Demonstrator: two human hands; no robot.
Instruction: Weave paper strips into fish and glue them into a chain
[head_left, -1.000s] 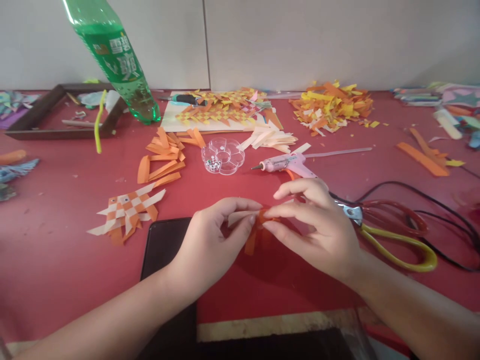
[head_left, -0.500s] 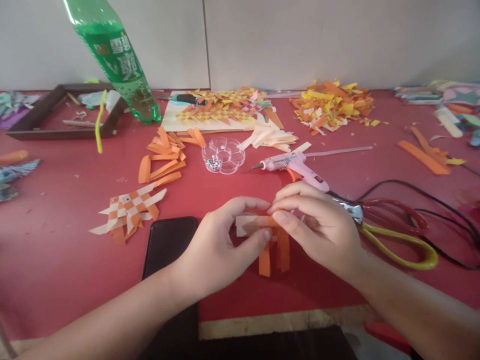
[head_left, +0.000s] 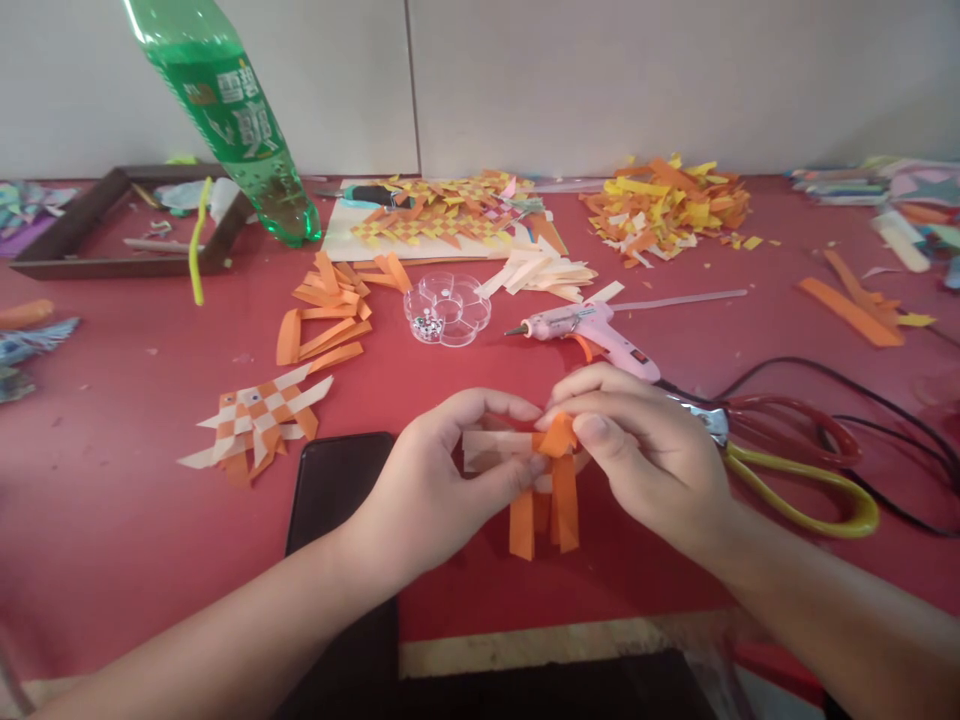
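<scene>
Between both hands are interlaced paper strips (head_left: 564, 500), orange ones hanging down and cream ones pointing left. My left hand (head_left: 457, 480) pinches the weave at its left side, thumb in front. My right hand (head_left: 637, 450) grips the folded orange top at the right with thumb and fingers; part of the weave is hidden behind the fingers. Left of my hands lies a woven orange-and-cream paper fish (head_left: 262, 420) with small eyes. A black phone (head_left: 337, 490) sits partly under my left forearm. Beyond my right hand rests a pink glue gun (head_left: 592, 330).
Scissors (head_left: 802, 490) with red and yellow handles and a black cord lie at the right. Behind are a clear flower-shaped tray (head_left: 448, 310), orange strips (head_left: 330, 300), cream strips (head_left: 544, 272), a scrap pile (head_left: 667, 205), a green bottle (head_left: 232, 120) and a dark frame (head_left: 112, 268).
My right thumb has shifted slightly right, uncovering the orange fold at the top of the weave. The hanging orange strips have turned and swung a little. My left hand stays nearly still.
</scene>
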